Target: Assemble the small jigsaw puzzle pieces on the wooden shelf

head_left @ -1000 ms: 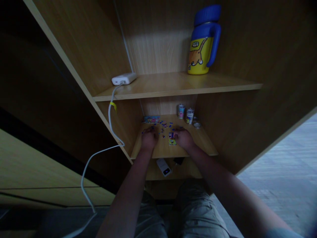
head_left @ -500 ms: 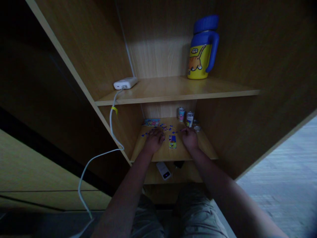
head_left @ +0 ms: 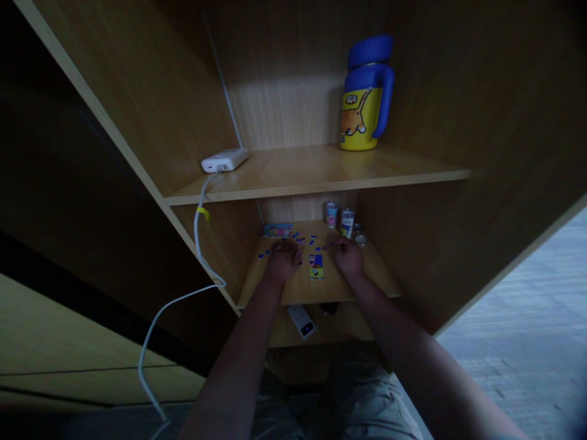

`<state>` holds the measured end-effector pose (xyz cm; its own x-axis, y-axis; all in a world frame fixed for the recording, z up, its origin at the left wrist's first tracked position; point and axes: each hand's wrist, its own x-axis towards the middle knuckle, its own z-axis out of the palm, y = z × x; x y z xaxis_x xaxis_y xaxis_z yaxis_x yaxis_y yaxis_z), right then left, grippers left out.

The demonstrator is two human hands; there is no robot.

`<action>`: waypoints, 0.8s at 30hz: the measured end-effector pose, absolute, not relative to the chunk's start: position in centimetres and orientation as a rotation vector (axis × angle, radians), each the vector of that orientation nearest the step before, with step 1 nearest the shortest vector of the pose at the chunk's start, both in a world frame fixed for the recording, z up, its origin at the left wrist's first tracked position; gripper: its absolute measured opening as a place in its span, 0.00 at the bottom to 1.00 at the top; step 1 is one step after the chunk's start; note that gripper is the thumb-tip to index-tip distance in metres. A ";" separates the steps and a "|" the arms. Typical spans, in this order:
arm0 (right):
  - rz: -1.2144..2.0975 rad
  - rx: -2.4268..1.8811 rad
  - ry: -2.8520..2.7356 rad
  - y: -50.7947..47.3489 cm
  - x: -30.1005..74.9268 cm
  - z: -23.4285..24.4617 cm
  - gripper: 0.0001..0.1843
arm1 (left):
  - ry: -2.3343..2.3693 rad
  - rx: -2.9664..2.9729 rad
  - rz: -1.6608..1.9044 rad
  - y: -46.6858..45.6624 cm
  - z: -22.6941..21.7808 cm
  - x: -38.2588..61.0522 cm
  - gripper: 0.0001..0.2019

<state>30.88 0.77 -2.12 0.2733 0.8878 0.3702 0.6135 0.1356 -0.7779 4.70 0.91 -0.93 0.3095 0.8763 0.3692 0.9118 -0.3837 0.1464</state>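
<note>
Left hand (head_left: 283,260) and right hand (head_left: 349,258) lie palm-down, fingers curled, hold indeterminate; between them at lower centre, a small printed card (head_left: 316,267), long axis running fore-aft.

Inspection of the shelf area found the following. The left hand (head_left: 283,261) and right hand (head_left: 349,258) hide whatever lies beneath them, and whether either holds anything cannot be determined. The blue jigsaw pieces (head_left: 312,242) are too small for their shapes or print to be read. Printing on the picture card (head_left: 316,267) and the two cans (head_left: 331,214) is likewise illegible. A dark object (head_left: 329,308) on the lower shelf is too dim to identify. The white cable (head_left: 196,232) and the forearms (head_left: 229,373) are cut off by the bottom edge. The floor (head_left: 518,318) at right is blurred.
</note>
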 end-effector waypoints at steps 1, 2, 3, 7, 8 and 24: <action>0.356 -1.565 -1.432 0.8 30.9 -2.1 0.16 | -1.711 -2.442 -0.599 0.8 -0.9 4.7 0.24; 0.360 -1.560 -1.433 0.8 30.9 -2.1 0.15 | -1.724 -2.426 -0.593 0.8 -0.8 4.8 0.24; 0.366 -1.554 -1.434 0.8 31.0 -2.1 0.15 | -1.730 -2.420 -0.590 0.8 -0.7 4.9 0.23; 0.395 -1.534 -1.389 0.7 31.1 -2.3 0.15 | -1.736 -2.418 -0.575 0.9 -0.7 5.0 0.23; 0.410 -1.522 -1.363 0.8 31.1 -2.5 0.14 | -1.736 -2.412 -0.575 0.9 -0.8 5.0 0.22; 1.063 -1.110 -0.941 -0.6 35.7 -3.8 0.09 | -1.762 -2.249 -1.047 1.9 -1.4 3.2 0.21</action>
